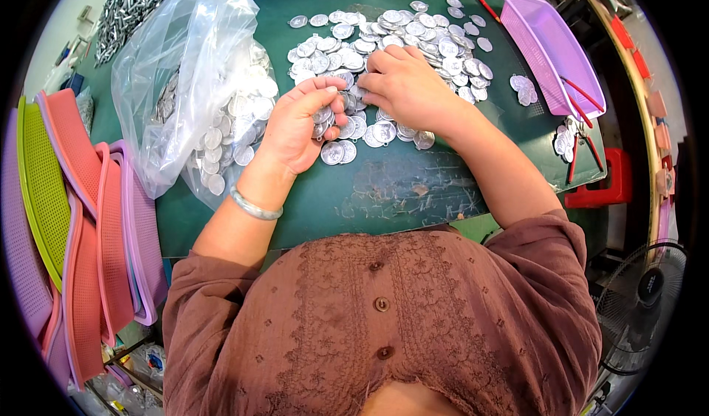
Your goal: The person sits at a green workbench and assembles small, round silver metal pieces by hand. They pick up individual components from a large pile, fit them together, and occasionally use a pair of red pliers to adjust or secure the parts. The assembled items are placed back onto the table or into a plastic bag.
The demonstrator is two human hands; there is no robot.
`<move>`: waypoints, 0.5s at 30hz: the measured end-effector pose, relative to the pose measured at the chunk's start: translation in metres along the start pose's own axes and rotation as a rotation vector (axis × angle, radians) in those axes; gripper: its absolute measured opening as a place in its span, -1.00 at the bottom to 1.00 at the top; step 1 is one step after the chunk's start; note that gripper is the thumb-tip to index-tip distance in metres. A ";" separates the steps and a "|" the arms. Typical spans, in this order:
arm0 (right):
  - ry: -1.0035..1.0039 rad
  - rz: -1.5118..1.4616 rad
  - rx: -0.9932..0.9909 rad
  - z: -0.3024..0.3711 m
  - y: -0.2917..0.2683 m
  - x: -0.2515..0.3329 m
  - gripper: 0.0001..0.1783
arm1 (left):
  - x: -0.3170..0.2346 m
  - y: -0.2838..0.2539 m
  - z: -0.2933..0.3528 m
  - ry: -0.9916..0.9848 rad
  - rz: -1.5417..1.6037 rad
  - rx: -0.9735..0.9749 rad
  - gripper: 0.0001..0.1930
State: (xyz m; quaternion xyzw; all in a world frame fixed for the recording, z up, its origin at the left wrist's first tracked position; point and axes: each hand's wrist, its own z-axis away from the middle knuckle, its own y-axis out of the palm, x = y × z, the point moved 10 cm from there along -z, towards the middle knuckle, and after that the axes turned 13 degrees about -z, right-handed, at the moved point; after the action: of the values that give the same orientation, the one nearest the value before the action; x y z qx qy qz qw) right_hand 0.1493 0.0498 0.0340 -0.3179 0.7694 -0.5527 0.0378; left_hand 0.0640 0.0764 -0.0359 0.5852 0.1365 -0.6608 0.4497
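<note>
A heap of round silver medals, each with a small loop at its rim, is spread over the green table. My left hand is closed around several medals, its palm turned up and its thumb and fingers curled near the heap's front edge. Just to its right, my right hand reaches over the heap with fingers bent inward. Its fingertips are among the medals, and what they grip, if anything, is hidden. Left of my hands, a clear plastic bag lies open with more medals in it.
A purple basket stands at the far right, near red-handled tools and small groups of medals. Stacked coloured baskets rise at the left. Metal parts lie at the back left. A fan is at the lower right.
</note>
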 end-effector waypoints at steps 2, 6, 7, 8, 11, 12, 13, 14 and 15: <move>0.012 0.014 0.022 -0.002 0.001 -0.004 -0.86 | -0.001 -0.001 0.001 0.005 -0.031 -0.018 -0.84; 0.031 -0.322 -0.135 0.000 -0.016 -0.013 -0.87 | -0.003 -0.002 0.003 0.029 -0.147 -0.086 -0.84; 0.058 -0.417 -0.135 0.000 -0.018 -0.013 -0.87 | -0.004 0.001 0.003 0.033 -0.166 -0.082 -0.85; 0.086 -0.511 -0.135 0.001 -0.020 -0.013 -0.87 | -0.005 0.004 0.004 0.037 -0.185 -0.077 -0.86; 0.163 -0.699 -0.096 0.002 -0.015 -0.012 -0.86 | -0.004 0.006 0.005 0.055 -0.220 -0.066 -0.87; 0.174 -0.727 -0.086 0.003 -0.014 -0.012 -0.87 | -0.004 0.006 0.005 0.062 -0.229 -0.062 -0.88; 0.185 -0.756 -0.076 0.003 -0.012 -0.012 -0.87 | -0.004 0.006 0.005 0.073 -0.220 -0.067 -0.88; 0.195 -0.785 -0.066 0.004 -0.011 -0.013 -0.87 | -0.006 0.006 0.005 0.084 -0.212 -0.073 -0.89; 0.205 -0.823 -0.066 0.005 -0.011 -0.013 -0.89 | -0.007 0.006 0.005 0.095 -0.204 -0.078 -0.89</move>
State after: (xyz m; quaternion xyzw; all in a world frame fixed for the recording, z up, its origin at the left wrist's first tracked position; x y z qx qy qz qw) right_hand 0.1663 0.0508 0.0381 -0.5428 0.5954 -0.5258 -0.2729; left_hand 0.0647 0.0727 -0.0265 0.5808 0.2422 -0.6689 0.3957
